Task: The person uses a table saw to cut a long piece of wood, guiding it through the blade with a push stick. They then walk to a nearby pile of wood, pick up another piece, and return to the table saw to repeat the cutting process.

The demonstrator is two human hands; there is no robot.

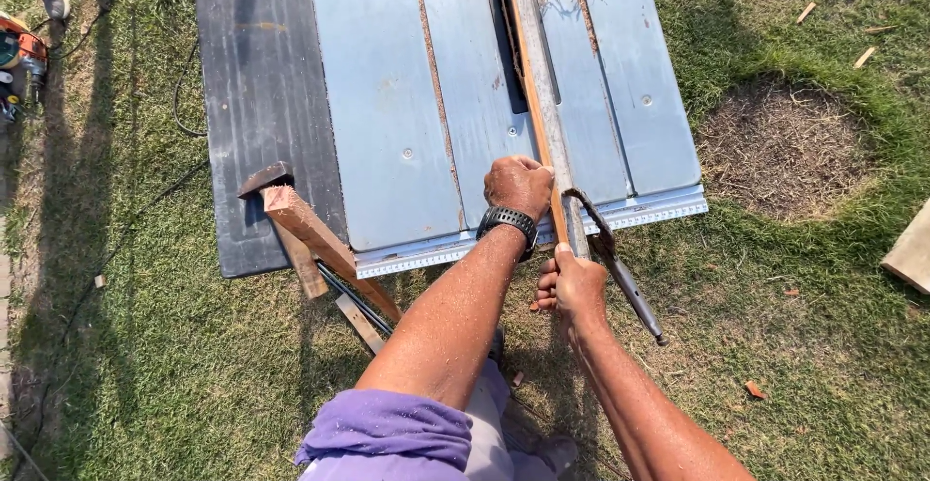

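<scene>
I looked down on sunlit grass (145,365) with long shadows, a bare round dirt patch (780,147) at the right, wood scraps (862,55) scattered about, and a dark cable (184,93) trailing left.

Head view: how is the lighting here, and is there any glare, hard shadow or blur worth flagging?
Head view: strong sunlight, with hard shadows on the grass at left and beneath the arms; the table saw top looks pale and slightly washed out but shows no blinding glare; the left hand, right hand and wood strip are sharp; edges bow slightly from the wide lens.
</scene>
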